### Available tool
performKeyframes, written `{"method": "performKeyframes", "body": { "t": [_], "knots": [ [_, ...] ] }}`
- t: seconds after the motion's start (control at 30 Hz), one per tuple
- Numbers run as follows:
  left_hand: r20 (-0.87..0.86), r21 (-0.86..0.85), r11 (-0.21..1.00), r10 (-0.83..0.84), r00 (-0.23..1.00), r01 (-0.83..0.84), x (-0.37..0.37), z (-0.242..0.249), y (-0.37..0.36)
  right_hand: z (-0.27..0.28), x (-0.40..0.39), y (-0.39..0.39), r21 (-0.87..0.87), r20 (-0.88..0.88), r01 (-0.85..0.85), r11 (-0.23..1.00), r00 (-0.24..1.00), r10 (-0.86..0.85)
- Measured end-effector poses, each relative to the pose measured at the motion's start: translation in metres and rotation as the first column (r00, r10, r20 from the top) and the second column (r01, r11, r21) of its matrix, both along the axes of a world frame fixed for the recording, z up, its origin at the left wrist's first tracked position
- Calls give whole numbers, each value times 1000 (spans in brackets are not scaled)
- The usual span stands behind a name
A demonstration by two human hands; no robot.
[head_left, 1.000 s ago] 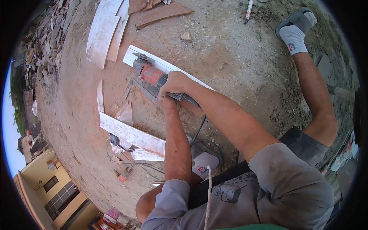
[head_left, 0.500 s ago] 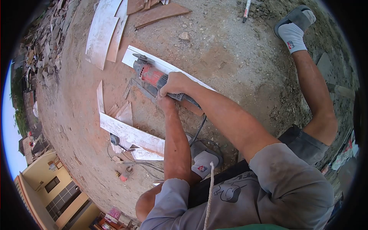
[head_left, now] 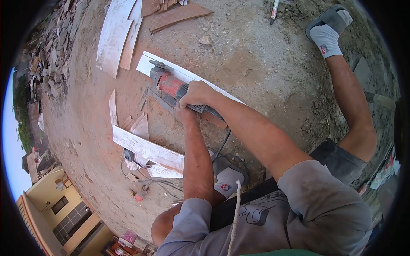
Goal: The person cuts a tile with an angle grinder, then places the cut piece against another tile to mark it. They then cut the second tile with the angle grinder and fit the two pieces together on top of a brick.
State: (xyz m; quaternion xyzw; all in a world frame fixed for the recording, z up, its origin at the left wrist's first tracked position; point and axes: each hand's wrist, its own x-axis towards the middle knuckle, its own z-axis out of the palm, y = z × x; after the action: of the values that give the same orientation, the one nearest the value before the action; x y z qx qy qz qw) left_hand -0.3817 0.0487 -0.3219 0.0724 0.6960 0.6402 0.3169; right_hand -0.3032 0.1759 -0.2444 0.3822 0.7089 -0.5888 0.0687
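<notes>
A red and black angle grinder (head_left: 170, 84) lies over a long white tile strip (head_left: 147, 60) on the dirt ground, its disc (head_left: 160, 65) above the strip near the far end. Wrapped round the grinder's dark rear body is my right hand (head_left: 197, 93). My left hand (head_left: 184, 113) is closed just below it, at the near side of the grinder; its fingers are partly hidden, and what they hold I cannot make out. The grinder's black cable (head_left: 223, 145) runs down toward my foot.
White tile pieces (head_left: 147, 147) lie at the lower left, with a dark device (head_left: 129, 154) beside them. More tiles (head_left: 115, 36) and brown offcuts (head_left: 181, 17) are at the top. A marker (head_left: 274, 12) is at the upper right. My sandaled foot (head_left: 228, 175) is below.
The view has shifted very slightly. Both hands and the grinder stay in nearly the same place on the strip.
</notes>
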Motion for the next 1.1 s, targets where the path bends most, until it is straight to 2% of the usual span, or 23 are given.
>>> {"method": "performKeyframes", "body": {
  "t": [0.07,0.3,0.57,0.7,1.1],
  "knots": [
    [-1,59,998,8,1000,-7,-2,-3,1,0,2,-1,11,-6,7,1000,1000,-7],
    [0,-7,1000,26,1000,-26,5,10,2,2,8,-3,-13,-20,14,1000,1000,-15],
    [57,40,999,8,998,-10,6,12,3,2,12,-6,-3,-15,24,1000,1000,-24],
    [11,31,999,-9,1000,9,6,11,3,1,13,-7,-4,-9,25,1000,1000,-25],
    [64,56,998,-12,998,8,2,6,0,-1,18,-9,4,-17,36,999,999,-36]
  ]
}}
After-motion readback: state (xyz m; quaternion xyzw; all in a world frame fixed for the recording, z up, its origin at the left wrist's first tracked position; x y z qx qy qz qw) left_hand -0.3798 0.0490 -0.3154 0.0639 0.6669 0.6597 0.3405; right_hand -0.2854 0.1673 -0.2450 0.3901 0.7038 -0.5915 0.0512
